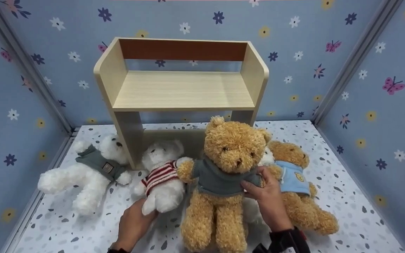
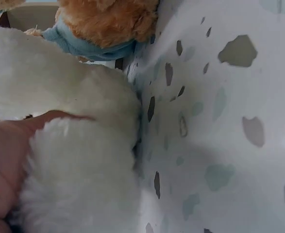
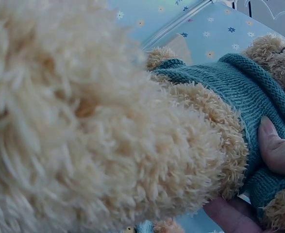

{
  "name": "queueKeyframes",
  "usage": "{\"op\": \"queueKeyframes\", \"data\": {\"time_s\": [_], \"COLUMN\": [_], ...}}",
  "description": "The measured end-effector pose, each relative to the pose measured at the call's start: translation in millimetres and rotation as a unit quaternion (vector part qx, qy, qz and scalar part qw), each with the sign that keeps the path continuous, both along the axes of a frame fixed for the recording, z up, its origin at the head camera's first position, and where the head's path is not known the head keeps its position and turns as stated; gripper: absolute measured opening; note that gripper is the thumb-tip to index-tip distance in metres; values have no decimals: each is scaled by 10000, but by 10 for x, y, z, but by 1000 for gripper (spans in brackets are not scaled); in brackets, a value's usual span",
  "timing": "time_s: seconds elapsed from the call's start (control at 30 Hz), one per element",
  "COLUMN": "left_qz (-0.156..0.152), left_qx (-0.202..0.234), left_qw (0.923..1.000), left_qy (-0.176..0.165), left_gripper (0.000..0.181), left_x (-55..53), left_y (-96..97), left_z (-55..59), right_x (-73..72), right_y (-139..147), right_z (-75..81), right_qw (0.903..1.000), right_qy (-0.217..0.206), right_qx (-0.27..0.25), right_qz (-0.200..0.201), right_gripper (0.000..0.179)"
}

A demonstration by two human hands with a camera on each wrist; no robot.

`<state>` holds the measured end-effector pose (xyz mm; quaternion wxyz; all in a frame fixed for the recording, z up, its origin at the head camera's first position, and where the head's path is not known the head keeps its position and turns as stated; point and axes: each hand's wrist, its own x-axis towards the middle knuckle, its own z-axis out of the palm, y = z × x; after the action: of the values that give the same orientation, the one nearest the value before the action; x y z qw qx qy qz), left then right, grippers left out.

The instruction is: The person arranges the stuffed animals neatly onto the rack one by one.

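My right hand [image 1: 267, 196] grips a light-brown teddy bear [image 1: 236, 151] by the side of its grey-green knitted sweater, thumb in front and fingers behind. The bear is upright, facing me, in front of the shelf. In the right wrist view its furry leg [image 3: 181, 145] fills much of the picture, with the thumb [image 3: 276, 145] on the knit. Low on the left, my left hand [image 1: 135, 221] holds a white teddy bear [image 1: 164, 186] in a red-and-white striped top by its lower body. White fur [image 2: 84, 165] hides most of that hand's fingers in the left wrist view.
A pale wooden two-tier shelf [image 1: 185, 89] stands at the back. Another white bear [image 1: 93, 175] in a green top leans at its left. To the right lies a brown bear [image 1: 295, 179] in a light-blue hoodie. Another white toy [image 1: 267, 157] is mostly hidden behind the held brown bear.
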<state>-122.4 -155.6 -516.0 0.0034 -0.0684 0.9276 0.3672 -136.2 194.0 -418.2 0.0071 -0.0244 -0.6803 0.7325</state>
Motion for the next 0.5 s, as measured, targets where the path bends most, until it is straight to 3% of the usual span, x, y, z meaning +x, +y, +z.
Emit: {"op": "queueKeyframes", "data": {"time_s": [0.23,0.5], "left_qz": [369,905], "left_qx": [-151,-337], "left_qw": [9966,9877], "left_qy": [719,1232], "left_gripper": [40,43], "left_x": [90,181], "left_y": [33,1], "left_z": [37,77], "right_x": [3,5], "right_y": [4,-6], "right_z": [-7,0], "right_qw": [10000,10000], "right_qy": [-12,12], "right_qx": [-21,84], "right_qz": [-80,-37], "right_gripper": [32,29]}}
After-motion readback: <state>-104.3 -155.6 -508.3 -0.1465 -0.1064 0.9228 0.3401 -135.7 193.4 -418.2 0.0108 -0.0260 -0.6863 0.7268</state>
